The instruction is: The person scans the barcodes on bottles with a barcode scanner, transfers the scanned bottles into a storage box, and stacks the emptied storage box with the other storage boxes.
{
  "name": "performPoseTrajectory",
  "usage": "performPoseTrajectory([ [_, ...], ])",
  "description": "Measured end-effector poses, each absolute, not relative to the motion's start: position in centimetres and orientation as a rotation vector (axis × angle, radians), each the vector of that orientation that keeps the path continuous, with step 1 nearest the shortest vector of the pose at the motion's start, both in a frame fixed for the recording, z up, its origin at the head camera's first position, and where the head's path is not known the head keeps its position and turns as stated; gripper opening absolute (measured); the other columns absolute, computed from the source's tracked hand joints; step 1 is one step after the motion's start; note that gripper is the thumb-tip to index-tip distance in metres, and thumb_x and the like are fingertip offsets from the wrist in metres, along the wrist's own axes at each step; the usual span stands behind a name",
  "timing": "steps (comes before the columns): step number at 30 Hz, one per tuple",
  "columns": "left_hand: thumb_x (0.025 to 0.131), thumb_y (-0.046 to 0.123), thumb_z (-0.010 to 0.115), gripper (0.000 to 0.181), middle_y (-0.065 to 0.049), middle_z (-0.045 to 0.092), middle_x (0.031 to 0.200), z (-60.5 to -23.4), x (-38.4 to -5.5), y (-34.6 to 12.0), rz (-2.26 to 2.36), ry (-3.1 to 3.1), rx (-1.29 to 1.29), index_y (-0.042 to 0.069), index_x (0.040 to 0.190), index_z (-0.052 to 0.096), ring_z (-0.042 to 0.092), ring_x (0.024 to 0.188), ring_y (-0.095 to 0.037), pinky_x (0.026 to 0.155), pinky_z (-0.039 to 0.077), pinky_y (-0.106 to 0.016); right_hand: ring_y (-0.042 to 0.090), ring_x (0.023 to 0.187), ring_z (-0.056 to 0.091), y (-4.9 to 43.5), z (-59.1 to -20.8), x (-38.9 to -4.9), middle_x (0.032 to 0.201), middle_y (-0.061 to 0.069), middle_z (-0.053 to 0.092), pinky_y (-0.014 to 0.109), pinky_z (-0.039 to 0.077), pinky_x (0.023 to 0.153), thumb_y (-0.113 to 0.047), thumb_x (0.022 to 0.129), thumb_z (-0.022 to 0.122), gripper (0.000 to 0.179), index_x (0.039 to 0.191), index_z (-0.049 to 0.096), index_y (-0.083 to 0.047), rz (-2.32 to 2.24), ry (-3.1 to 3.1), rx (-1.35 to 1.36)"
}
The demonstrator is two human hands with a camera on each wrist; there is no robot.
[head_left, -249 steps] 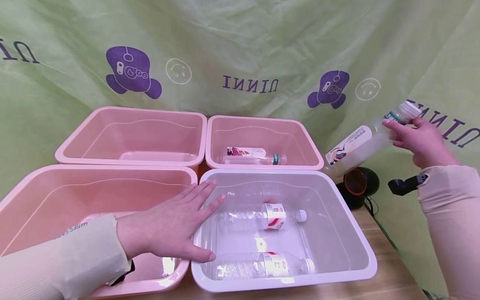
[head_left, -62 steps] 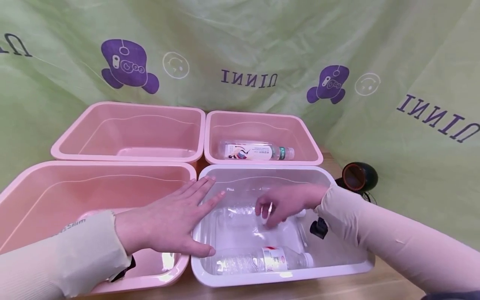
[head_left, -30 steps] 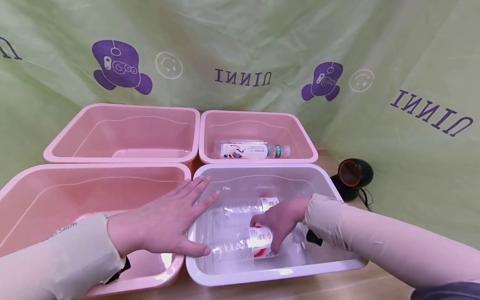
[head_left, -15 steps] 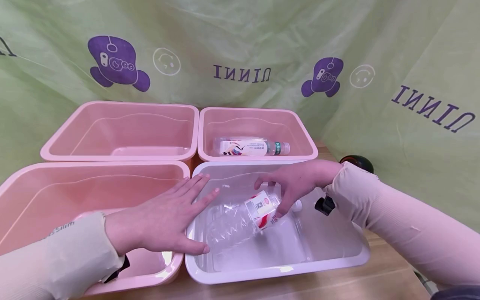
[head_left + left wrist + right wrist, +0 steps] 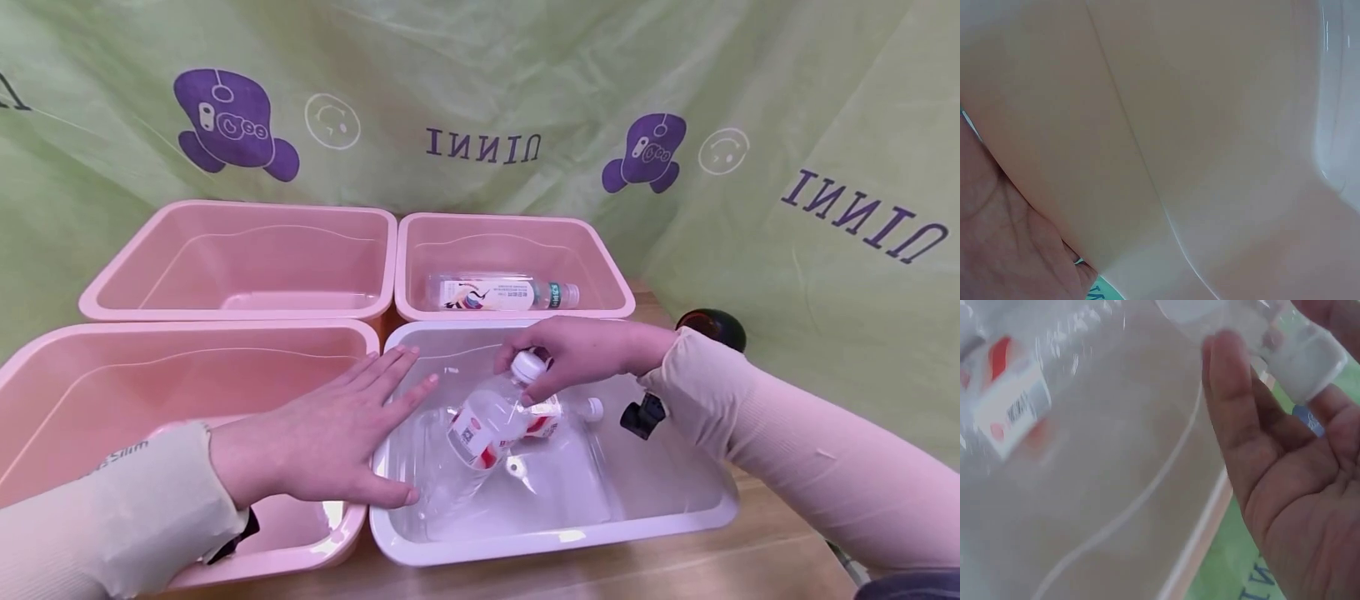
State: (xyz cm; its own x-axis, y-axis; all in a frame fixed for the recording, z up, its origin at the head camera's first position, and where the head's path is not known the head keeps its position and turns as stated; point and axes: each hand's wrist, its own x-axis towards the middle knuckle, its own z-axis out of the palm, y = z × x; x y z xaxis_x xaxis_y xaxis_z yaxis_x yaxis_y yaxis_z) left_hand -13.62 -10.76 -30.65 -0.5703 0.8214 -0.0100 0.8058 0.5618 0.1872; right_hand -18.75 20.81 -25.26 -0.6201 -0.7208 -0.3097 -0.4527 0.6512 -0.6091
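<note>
My right hand (image 5: 585,352) grips a clear plastic bottle (image 5: 487,423) near its white cap. The bottle, with a white and red label, leans cap end up inside the pale lavender bin (image 5: 570,537). Behind it lies a second clear bottle (image 5: 545,419), partly covered by the first. The right wrist view shows the fingers around the bottle's neck and the white cap (image 5: 1310,365), with the other bottle's label (image 5: 1013,412) beyond. My left hand (image 5: 322,442) rests with straight, spread fingers over the adjoining rims of the lavender bin and the front pink bin (image 5: 187,335).
At the back stand two more pink bins, the left one (image 5: 240,317) and the right one (image 5: 517,315), which holds a lying bottle with a green neck band (image 5: 487,293). A black rounded object (image 5: 712,327) stands to the right. Green printed cloth (image 5: 420,75) hangs behind.
My right hand has brought the front bottle toward the back of the lavender bin, then shifted to its neck and raised its cap end. Earlier it put a bottle into the back right bin.
</note>
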Motion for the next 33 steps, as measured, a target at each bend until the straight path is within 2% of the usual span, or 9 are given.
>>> performPoseTrajectory([
  [4,0.089,0.076,0.056,0.105,-0.027,0.017,0.167,-30.6,-13.6,-10.7,0.252,2.685,1.393,0.005,0.162,0.031,0.013,0.155,-0.042,0.121,0.017,-0.063,0.019,0.094,0.063,20.0,-26.1,-17.8,0.105,0.002,0.067,0.035,0.055,0.084,-0.013,0.089,0.081,0.035,0.122,0.068,-0.012,-0.906,2.268,-0.739],
  [8,0.089,0.076,0.057,0.104,-0.026,0.015,0.168,-30.6,-13.7,-10.8,0.253,2.683,1.387,0.005,0.162,0.032,0.011,0.156,-0.041,0.122,0.015,-0.062,0.022,0.095,0.066,18.9,-27.5,-16.8,0.104,0.006,0.068,0.036,0.056,0.086,-0.008,0.09,0.079,0.033,0.119,0.064,-0.004,-1.217,2.148,-0.58],
  [11,0.089,0.076,0.057,0.105,-0.025,0.013,0.169,-30.6,-13.7,-10.9,0.247,2.691,1.381,0.005,0.162,0.032,0.01,0.156,-0.041,0.122,0.014,-0.061,0.023,0.094,0.068,18.0,-28.1,-16.4,0.101,0.007,0.069,0.037,0.056,0.086,-0.005,0.09,0.078,0.032,0.117,0.061,0.0,-1.315,2.096,-0.54],
  [16,0.089,0.074,0.058,0.104,-0.025,0.013,0.169,-30.7,-13.8,-11.0,0.247,2.696,1.389,0.004,0.161,0.033,0.011,0.156,-0.041,0.123,0.015,-0.06,0.023,0.099,0.07,17.9,-28.2,-16.4,0.106,0.008,0.07,0.038,0.057,0.09,-0.005,0.091,0.077,0.034,0.121,0.061,0.002,-1.338,2.08,-0.546],
  [21,0.089,0.075,0.057,0.104,-0.027,0.014,0.168,-30.8,-13.7,-11.0,0.265,2.687,1.399,0.004,0.161,0.033,0.012,0.155,-0.041,0.122,0.015,-0.061,0.024,0.106,0.064,20.0,-26.9,-17.4,0.115,0.011,0.065,0.039,0.054,0.096,-0.002,0.094,0.064,0.036,0.128,0.057,0.005,-1.484,2.051,-0.571],
  [25,0.089,0.076,0.056,0.105,-0.026,0.013,0.168,-30.8,-13.7,-11.0,0.258,2.687,1.386,0.005,0.162,0.033,0.011,0.156,-0.041,0.122,0.015,-0.061,0.021,0.11,0.063,21.8,-25.4,-18.1,0.119,0.007,0.065,0.035,0.052,0.097,0.002,0.094,0.055,0.034,0.128,0.058,0.0,-1.667,1.997,-0.556],
  [29,0.089,0.077,0.055,0.105,-0.025,0.013,0.168,-30.8,-13.8,-11.0,0.245,2.691,1.394,0.005,0.162,0.032,0.011,0.156,-0.04,0.123,0.014,-0.06,0.019,0.108,0.066,23.1,-23.8,-18.3,0.119,0.006,0.069,0.034,0.053,0.095,0.006,0.097,0.053,0.032,0.125,0.062,-0.007,-1.764,2.005,-0.56],
  [33,0.089,0.077,0.055,0.105,-0.026,0.014,0.168,-30.8,-13.9,-10.9,0.239,2.696,1.404,0.005,0.162,0.032,0.011,0.156,-0.041,0.122,0.015,-0.061,0.02,0.102,0.068,23.7,-22.3,-18.5,0.113,0.008,0.071,0.034,0.055,0.092,0.008,0.099,0.053,0.028,0.12,0.065,-0.007,-1.818,2.074,-0.535],
])
